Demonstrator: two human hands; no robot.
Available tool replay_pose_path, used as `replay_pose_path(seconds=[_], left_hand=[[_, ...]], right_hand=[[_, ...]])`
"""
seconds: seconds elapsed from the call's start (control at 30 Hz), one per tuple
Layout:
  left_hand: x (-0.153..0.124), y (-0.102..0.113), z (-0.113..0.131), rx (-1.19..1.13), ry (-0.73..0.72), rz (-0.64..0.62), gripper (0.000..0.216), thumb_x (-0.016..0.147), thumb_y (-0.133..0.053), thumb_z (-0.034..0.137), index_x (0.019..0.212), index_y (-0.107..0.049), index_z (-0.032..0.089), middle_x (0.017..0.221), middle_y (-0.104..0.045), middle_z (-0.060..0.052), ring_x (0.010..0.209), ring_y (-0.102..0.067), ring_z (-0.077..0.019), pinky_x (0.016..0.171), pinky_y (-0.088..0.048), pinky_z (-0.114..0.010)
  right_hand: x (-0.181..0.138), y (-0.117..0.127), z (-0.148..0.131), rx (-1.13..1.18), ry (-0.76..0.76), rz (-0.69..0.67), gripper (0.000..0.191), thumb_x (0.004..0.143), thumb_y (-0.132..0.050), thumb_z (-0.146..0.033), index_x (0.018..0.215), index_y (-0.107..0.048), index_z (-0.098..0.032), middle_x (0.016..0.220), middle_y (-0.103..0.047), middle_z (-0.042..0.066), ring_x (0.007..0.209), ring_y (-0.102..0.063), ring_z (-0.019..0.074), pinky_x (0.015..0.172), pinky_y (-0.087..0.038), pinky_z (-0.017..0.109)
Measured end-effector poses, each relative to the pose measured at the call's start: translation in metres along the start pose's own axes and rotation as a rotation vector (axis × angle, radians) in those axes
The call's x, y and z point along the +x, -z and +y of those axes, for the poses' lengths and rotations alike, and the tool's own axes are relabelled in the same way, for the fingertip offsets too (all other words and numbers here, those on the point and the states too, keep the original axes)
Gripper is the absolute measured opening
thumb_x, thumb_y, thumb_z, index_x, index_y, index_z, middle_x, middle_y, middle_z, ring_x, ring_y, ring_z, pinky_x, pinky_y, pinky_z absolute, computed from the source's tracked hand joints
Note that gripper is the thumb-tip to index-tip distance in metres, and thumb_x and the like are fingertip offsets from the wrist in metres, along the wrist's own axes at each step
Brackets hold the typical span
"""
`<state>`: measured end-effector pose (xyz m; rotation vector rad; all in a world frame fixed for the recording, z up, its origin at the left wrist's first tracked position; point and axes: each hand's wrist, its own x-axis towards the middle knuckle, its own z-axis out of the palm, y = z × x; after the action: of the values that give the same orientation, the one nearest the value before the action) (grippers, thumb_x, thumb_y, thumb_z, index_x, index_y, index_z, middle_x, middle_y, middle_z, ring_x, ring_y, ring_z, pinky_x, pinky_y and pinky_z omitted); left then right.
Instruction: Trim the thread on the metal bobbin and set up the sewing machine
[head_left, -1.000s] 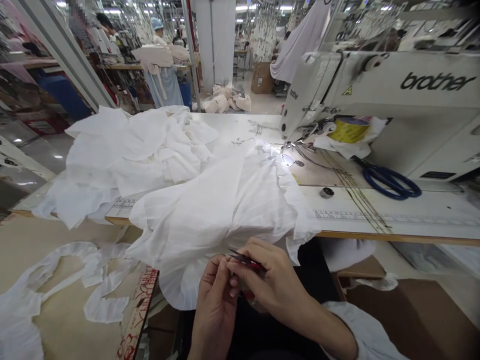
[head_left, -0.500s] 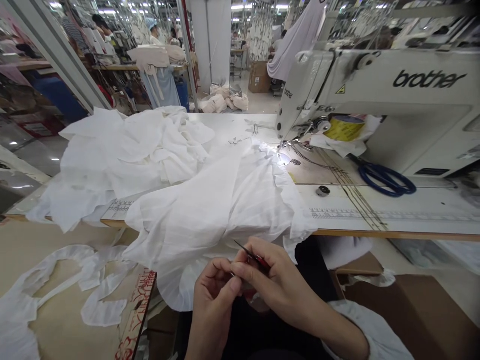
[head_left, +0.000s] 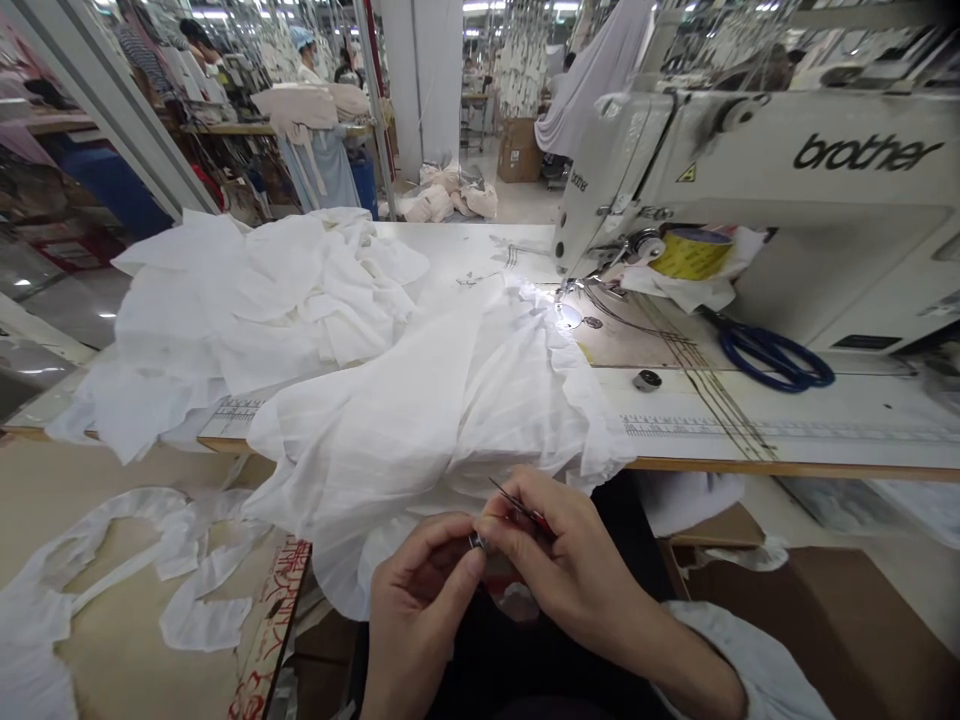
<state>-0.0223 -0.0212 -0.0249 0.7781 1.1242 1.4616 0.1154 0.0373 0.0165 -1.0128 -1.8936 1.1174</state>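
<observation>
Legible markings: one brand, one hazard sign

The sewing machine point(head_left: 795, 190) at the counter's point(head_left: 832, 405) right end bears "brother" in large dark letters point(head_left: 866, 153) on its arm, and again, smaller, on its end cover point(head_left: 581, 185). A yellow warning triangle point(head_left: 687, 173) sits on the arm. Ruler scales point(head_left: 690, 427) line the counter's front edge; figures too small to read. Unreadable: print on the yellow roll point(head_left: 691, 254); red characters point(head_left: 274, 600) along the tan board's point(head_left: 187, 675) right edge.

Metal piece point(head_left: 477, 541) in left fingers point(head_left: 462, 587); pointed red tool point(head_left: 523, 508) in right fingers point(head_left: 516, 545)
</observation>
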Motion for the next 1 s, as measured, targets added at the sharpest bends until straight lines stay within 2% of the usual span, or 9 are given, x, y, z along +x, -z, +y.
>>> replay_pose_path(seconds=[0.1,0.17,0.27,0.37,0.43,0.6,0.8,0.9,1.0], left_hand=[[-0.001,0.008,-0.002,-0.042,-0.023,-0.063,0.017,0.075,-0.074,0.020,0.091,-0.075,0.025,0.092,-0.072,-0.003,0.077,-0.070,-0.0152,0.066,-0.055,-0.018],[-0.001,0.012,-0.004,-0.055,-0.010,-0.059,0.017,0.073,-0.076,0.020,0.089,-0.075,0.025,0.089,-0.074,-0.003,0.073,-0.071,-0.0157,0.063,-0.056,-0.018],[0.001,0.017,-0.006,-0.042,0.043,0.106,0.020,0.070,-0.079,0.023,0.090,-0.075,0.022,0.080,-0.076,-0.004,0.073,-0.072,-0.0165,0.064,-0.056,-0.017],[0.007,0.022,-0.009,-0.067,0.071,0.299,0.025,0.064,-0.083,0.028,0.086,-0.075,0.021,0.080,-0.076,-0.005,0.075,-0.072,-0.0174,0.062,-0.057,-0.016],[0.010,0.025,-0.010,-0.083,0.064,0.362,0.027,0.061,-0.084,0.031,0.084,-0.075,0.021,0.081,-0.077,-0.003,0.076,-0.073,-0.0178,0.061,-0.057,-0.016],[0.009,0.022,-0.013,-0.040,0.034,0.370,0.027,0.061,-0.084,0.028,0.085,-0.074,0.019,0.078,-0.076,-0.004,0.076,-0.073,-0.0183,0.063,-0.057,-0.016],[0.002,0.009,-0.017,0.067,-0.083,0.320,0.029,0.066,-0.081,0.023,0.093,-0.073,0.020,0.096,-0.075,-0.006,0.082,-0.071,-0.0172,0.078,-0.057,-0.021],[0.000,0.006,-0.015,0.079,-0.081,0.341,0.030,0.066,-0.080,0.023,0.094,-0.072,0.020,0.102,-0.073,-0.006,0.082,-0.071,-0.0169,0.077,-0.057,-0.021],[0.000,0.004,-0.011,0.080,-0.045,0.362,0.031,0.065,-0.081,0.026,0.094,-0.072,0.019,0.094,-0.075,-0.006,0.080,-0.071,-0.0178,0.073,-0.058,-0.021]], right_hand=[[0.000,0.000,0.000,-0.010,-0.031,0.053,0.016,0.091,-0.055,-0.021,0.075,-0.053,-0.020,0.065,-0.052,-0.005,0.055,-0.047,0.0098,0.052,-0.036,0.022],[0.001,0.002,-0.002,-0.038,-0.038,0.109,0.017,0.091,-0.055,-0.023,0.074,-0.054,-0.020,0.060,-0.048,-0.006,0.052,-0.044,0.0095,0.050,-0.035,0.021],[0.002,0.010,-0.007,-0.032,-0.016,0.221,0.020,0.090,-0.055,-0.024,0.071,-0.054,-0.020,0.057,-0.041,-0.007,0.050,-0.037,0.0090,0.047,-0.031,0.021],[-0.004,0.025,-0.011,0.022,-0.042,0.313,0.021,0.088,-0.058,-0.027,0.069,-0.053,-0.021,0.059,-0.040,-0.006,0.052,-0.037,0.0098,0.047,-0.031,0.021],[-0.009,0.037,-0.013,0.076,-0.081,0.340,0.023,0.088,-0.060,-0.032,0.070,-0.051,-0.021,0.061,-0.038,-0.006,0.054,-0.035,0.0110,0.049,-0.031,0.022],[-0.015,0.052,-0.014,0.156,-0.215,0.255,0.032,0.090,-0.060,-0.041,0.067,-0.049,-0.021,0.061,-0.031,-0.005,0.054,-0.027,0.0118,0.047,-0.025,0.024],[0.003,0.038,-0.021,0.181,-0.271,0.023,0.023,0.088,-0.061,-0.037,0.072,-0.057,-0.020,0.059,-0.034,-0.006,0.054,-0.032,0.0106,0.050,-0.029,0.022],[0.013,0.032,-0.026,0.225,-0.275,-0.058,0.021,0.086,-0.063,-0.036,0.074,-0.059,-0.018,0.058,-0.037,-0.006,0.053,-0.033,0.0100,0.048,-0.028,0.022],[0.018,0.028,-0.027,0.205,-0.258,-0.087,0.020,0.084,-0.064,-0.032,0.072,-0.059,-0.018,0.058,-0.040,-0.006,0.053,-0.034,0.0093,0.047,-0.028,0.021]])
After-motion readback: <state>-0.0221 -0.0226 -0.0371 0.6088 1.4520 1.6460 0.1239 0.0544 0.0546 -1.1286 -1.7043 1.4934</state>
